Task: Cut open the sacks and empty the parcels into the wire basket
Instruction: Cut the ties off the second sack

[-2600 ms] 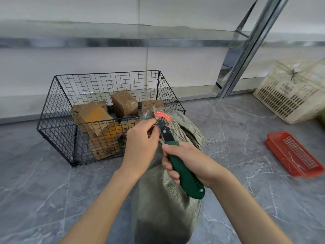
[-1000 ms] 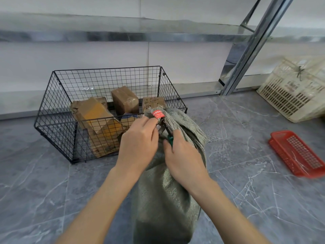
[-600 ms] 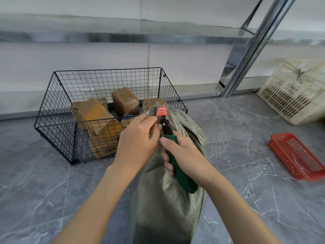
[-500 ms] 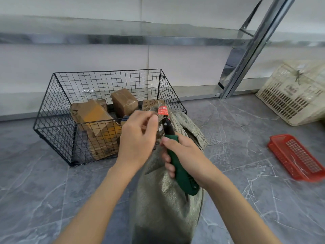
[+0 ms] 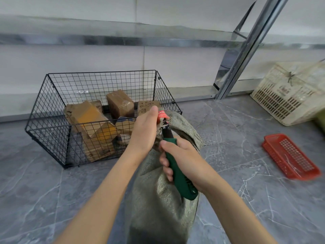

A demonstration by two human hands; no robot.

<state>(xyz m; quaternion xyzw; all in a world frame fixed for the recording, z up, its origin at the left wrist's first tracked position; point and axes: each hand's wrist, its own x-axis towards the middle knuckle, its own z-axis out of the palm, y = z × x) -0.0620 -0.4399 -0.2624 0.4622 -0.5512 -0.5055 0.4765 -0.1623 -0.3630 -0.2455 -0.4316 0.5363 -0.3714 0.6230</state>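
Note:
A grey-green woven sack [image 5: 158,199] stands upright on the floor in front of me, its neck bunched and bound with a red tag [image 5: 162,115]. My left hand [image 5: 145,131] grips the bunched neck just below the tag. My right hand [image 5: 182,157] holds a green-handled cutter [image 5: 179,175], whose dark blade [image 5: 166,132] points up into the tie at the neck. Behind the sack is a black wire basket [image 5: 58,138] holding several brown cardboard parcels [image 5: 120,103].
A red plastic tray [image 5: 290,157] lies on the grey tiled floor to the right. A cream slotted crate [image 5: 288,92] leans at the far right. A metal shelf upright [image 5: 246,48] and a low shelf run along the wall behind the basket.
My right hand has drawn the cutter back toward me and then up again, working the blade at the tie. My left hand has kept its hold on the neck, shifting slightly higher.

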